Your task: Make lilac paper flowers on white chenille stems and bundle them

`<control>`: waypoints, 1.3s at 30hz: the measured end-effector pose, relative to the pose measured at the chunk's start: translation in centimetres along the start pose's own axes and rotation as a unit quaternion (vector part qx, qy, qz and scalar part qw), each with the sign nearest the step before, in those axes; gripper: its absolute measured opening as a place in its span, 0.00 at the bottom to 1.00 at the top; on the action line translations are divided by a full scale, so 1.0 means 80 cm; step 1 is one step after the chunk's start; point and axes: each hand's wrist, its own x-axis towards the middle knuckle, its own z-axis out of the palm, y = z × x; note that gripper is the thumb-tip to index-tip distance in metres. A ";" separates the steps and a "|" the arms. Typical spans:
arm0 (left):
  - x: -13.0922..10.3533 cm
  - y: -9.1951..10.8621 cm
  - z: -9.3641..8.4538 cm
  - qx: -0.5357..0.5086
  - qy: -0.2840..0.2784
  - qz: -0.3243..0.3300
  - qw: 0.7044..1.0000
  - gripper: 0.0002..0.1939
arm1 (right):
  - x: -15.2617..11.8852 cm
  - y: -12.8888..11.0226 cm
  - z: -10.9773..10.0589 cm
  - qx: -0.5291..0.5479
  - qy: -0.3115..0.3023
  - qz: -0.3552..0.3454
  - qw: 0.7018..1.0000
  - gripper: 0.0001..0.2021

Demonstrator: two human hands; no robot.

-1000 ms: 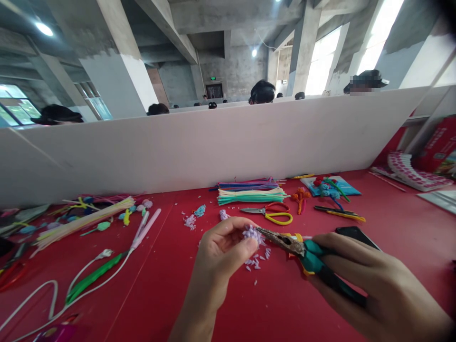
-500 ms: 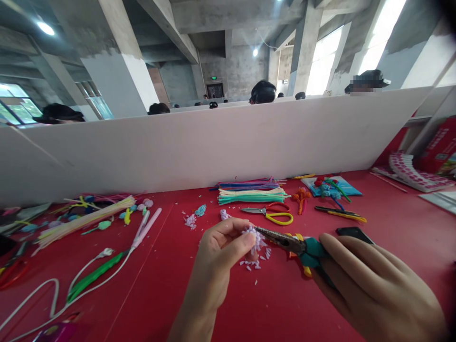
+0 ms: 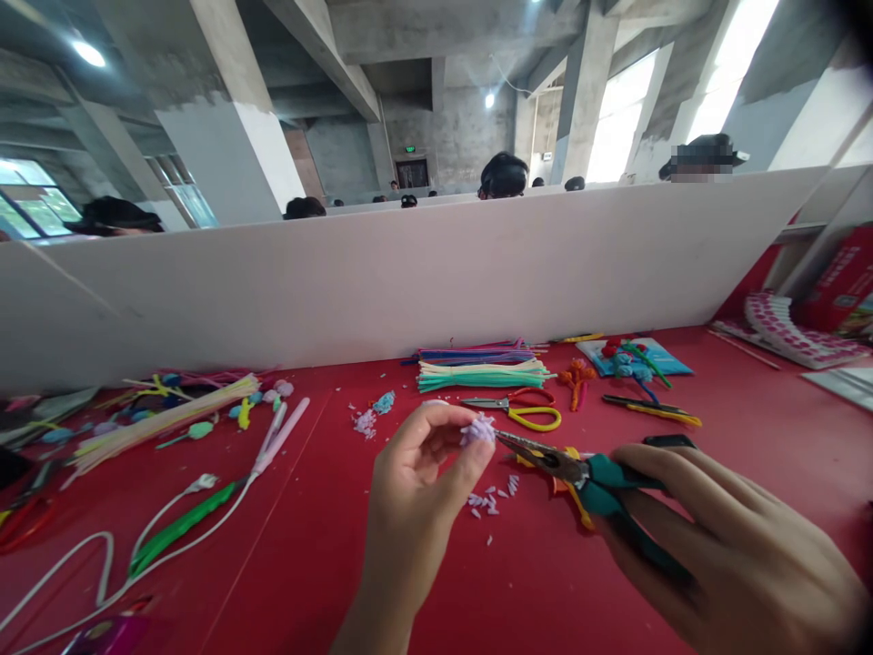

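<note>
My left hand (image 3: 426, 487) is closed, its thumb and fingertips pinching a small fluffy lilac piece (image 3: 479, 430). From the right, my right hand (image 3: 716, 528) grips the teal handles of long-nosed pliers (image 3: 593, 480). The tips of the pliers are at the right edge of the lilac piece; whether they bite on it cannot be made out. Loose lilac bits (image 3: 487, 502) lie on the red table (image 3: 505, 600) below the hands. Yellow and orange pieces (image 3: 583, 514) are partly hidden behind the pliers.
Scissors (image 3: 536, 417) and bundled pipe cleaners (image 3: 484, 374) lie beyond the hands. At the left are a pink hot tool (image 3: 279, 441) with a white cord and a green strip (image 3: 181, 530). A white partition (image 3: 409, 282) stands behind; heads show above it.
My left fingers have tilted up a little with the lilac piece, which looks more compact. The pliers' handles have spread wider in my right hand.
</note>
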 end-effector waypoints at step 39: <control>0.004 -0.003 -0.008 -0.089 -0.061 -0.060 0.992 0.07 | 0.010 0.000 -0.003 0.135 -0.037 0.033 0.990 0.05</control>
